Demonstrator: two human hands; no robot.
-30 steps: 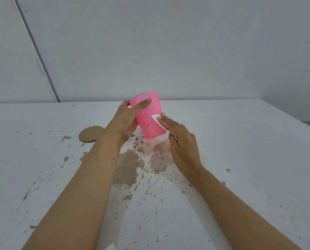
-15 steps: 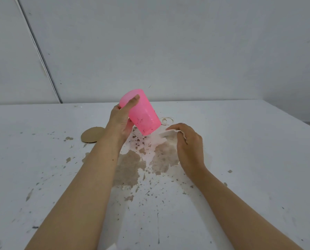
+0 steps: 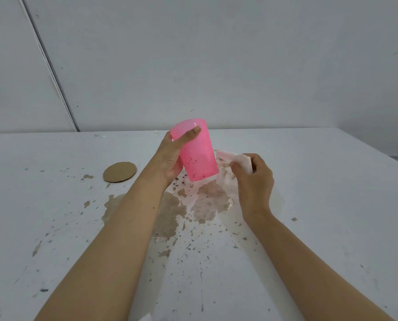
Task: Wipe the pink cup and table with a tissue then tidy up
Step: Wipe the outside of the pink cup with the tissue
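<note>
My left hand [image 3: 171, 156] grips a pink plastic cup [image 3: 199, 154] above the white table [image 3: 320, 205], thumb across its upper side. The cup is held nearly upright and dark specks dot its lower wall. Just right of the cup, my right hand [image 3: 254, 179] pinches a white tissue [image 3: 236, 162] soiled with brown marks, a small gap from the cup. Below both hands a brown spill [image 3: 170, 212] with scattered specks covers the table's middle.
A round brown cardboard disc [image 3: 120, 172] lies on the table to the left of the cup. Small brown splashes run toward the table's front and left. A grey wall stands behind the table's far edge.
The cup has gone from tilted back to nearly upright in my left hand. My right hand has lifted the tissue off the table and raised it beside the cup.
</note>
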